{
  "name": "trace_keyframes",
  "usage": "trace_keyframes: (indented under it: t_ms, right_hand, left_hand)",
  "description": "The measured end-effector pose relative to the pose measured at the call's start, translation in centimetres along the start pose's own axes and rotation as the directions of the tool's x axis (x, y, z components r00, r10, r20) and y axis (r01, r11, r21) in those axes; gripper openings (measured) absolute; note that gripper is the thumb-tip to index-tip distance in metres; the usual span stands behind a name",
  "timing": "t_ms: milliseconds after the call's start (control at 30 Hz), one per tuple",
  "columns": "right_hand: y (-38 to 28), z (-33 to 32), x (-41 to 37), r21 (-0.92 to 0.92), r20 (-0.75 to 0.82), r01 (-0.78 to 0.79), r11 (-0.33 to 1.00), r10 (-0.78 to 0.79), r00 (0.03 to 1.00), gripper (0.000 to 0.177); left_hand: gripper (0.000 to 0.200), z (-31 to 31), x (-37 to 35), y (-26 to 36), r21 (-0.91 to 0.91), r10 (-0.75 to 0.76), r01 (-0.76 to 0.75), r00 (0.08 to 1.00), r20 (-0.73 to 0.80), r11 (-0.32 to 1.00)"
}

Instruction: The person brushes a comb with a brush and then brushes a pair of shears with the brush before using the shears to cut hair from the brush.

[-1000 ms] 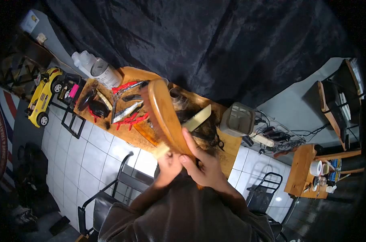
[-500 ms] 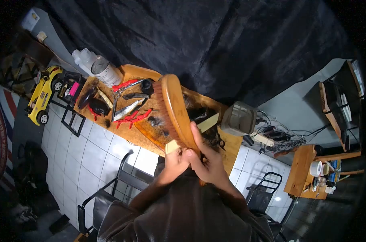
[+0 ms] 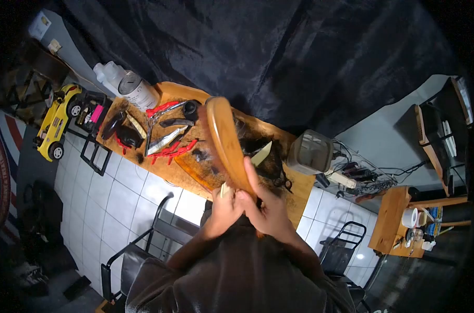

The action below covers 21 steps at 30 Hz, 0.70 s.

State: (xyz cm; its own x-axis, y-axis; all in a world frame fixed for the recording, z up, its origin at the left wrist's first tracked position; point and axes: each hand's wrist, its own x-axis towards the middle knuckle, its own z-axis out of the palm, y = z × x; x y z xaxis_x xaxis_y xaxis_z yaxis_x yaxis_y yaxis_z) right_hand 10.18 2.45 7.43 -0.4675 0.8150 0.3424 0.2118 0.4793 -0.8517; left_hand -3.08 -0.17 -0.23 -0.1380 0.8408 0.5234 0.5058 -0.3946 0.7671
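Observation:
A large wooden-backed brush (image 3: 227, 138) stands upright in front of me, its brown bristles facing left. My right hand (image 3: 270, 211) is closed round the brush's lower end, thumb across and index finger stretched along the right edge of the wood. Beside it, pressed close, my left hand (image 3: 225, 213) is closed, with a pale cream flat strip (image 3: 225, 191) between its fingers. Another cream length, ending in a point, shows to the right behind the brush; the middle is hidden by the brush.
The wooden table (image 3: 195, 177) carries red-handled clips (image 3: 173, 152), a black hair clipper (image 3: 129, 136), an amber comb (image 3: 195, 172) and dark hair clippings. White bottles (image 3: 138, 91) stand at back left, a clear plastic container (image 3: 309, 152) at right. A chair (image 3: 135, 266) is at lower left.
The cream strip has turned, so its right part sticks out less past the brush and looks more pointed. Both hands and the brush have barely shifted.

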Motion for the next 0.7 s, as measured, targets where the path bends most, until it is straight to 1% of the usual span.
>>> trace_keyframes:
  t_ms: [33,67,100,133,167,233,267,300,367,400,433,500,533,567,633,667,700]
  right_hand:
    - [0.2,0.1,0.0,0.027,-0.028,-0.004,1.000,0.005,1.000,0.056]
    - [0.4,0.3,-0.1,0.055,-0.055,-0.008,0.998,0.011,0.998,0.056]
    - [0.6,0.5,-0.1,0.082,-0.080,-0.010,0.997,0.016,0.997,0.056]
    - [0.5,0.3,-0.6,0.122,-0.021,-0.078,0.990,0.081,0.997,0.056]
    - [0.2,0.0,-0.7,0.090,0.041,-0.055,0.994,0.052,0.998,0.056]
    - [-0.7,-0.6,-0.9,0.032,0.164,-0.011,0.999,0.005,0.986,0.055]
    - [0.0,-0.2,-1.3,0.073,0.234,-0.021,0.997,0.004,0.972,0.055]
    - [0.1,-0.1,-1.3,0.057,0.227,-0.033,0.998,0.019,0.974,0.055]
    - [0.2,0.1,-1.3,0.024,0.207,-0.063,0.998,0.057,0.977,0.056]
    - [0.6,0.3,-1.1,-0.041,0.117,-0.003,0.999,0.007,0.993,0.056]
    - [0.6,0.3,-0.9,0.013,0.087,-0.061,0.998,0.059,0.994,0.055]
    - [1.1,0.2,-0.2,0.021,-0.034,-0.053,0.998,0.054,0.998,0.054]
    - [0.8,-0.1,0.6,-0.052,-0.117,0.001,0.999,-0.007,0.993,0.054]
    - [0.9,-0.1,0.7,-0.014,-0.128,-0.011,1.000,0.009,0.992,0.054]
    - [1.3,-0.2,0.7,0.062,-0.146,-0.035,0.997,0.044,0.988,0.055]
    - [1.1,-0.4,0.3,0.127,-0.092,-0.107,0.986,0.119,0.989,0.054]
    - [1.1,-0.5,0.0,0.068,-0.054,-0.068,0.995,0.072,0.996,0.054]
  left_hand:
    - [0.021,0.3,-0.4,-0.6,-0.123,-0.130,0.127,0.991,-0.015,0.984]
    - [0.018,0.8,-1.1,-1.5,-0.244,-0.258,0.247,0.966,-0.014,0.938]
    - [0.016,0.9,-0.8,-1.3,-0.362,-0.382,0.357,0.924,0.002,0.861]
    - [0.015,0.5,0.0,0.2,-0.485,-0.454,0.371,0.889,-0.062,0.792]
    - [0.011,-0.2,0.2,-0.9,-0.421,-0.463,0.419,0.886,-0.003,0.805]
    - [0.012,-2.0,1.2,0.2,-0.246,-0.360,0.351,0.933,0.008,0.904]
    - [0.019,-1.1,0.7,-0.5,-0.411,-0.391,0.299,0.907,-0.160,0.862]
    - [0.028,0.0,0.6,-1.3,-0.571,-0.398,0.248,0.905,-0.153,0.783]
    - [0.031,-1.0,-0.2,-2.3,-0.397,-0.299,0.286,0.954,0.030,0.872]
    - [0.025,-1.5,-0.1,-1.3,-0.090,-0.159,0.163,0.986,0.054,0.983]
    - [0.017,-0.9,-0.6,-0.6,-0.182,-0.204,0.201,0.979,0.005,0.962]
    - [0.015,-0.5,-1.1,-0.9,0.020,-0.154,0.153,0.985,0.076,0.988]
    - [0.012,-0.2,-1.0,-0.1,-0.023,-0.169,0.169,0.985,0.017,0.985]
    - [0.012,0.0,-0.3,0.4,-0.120,-0.255,0.254,0.967,0.002,0.960]
    - [0.014,0.2,0.6,1.0,-0.313,-0.426,0.404,0.905,-0.003,0.860]
    - [0.016,-0.4,0.5,0.3,-0.319,-0.500,0.493,0.864,0.066,0.809]
    - [0.016,-0.6,0.5,-0.5,-0.462,-0.491,0.461,0.869,0.063,0.758]
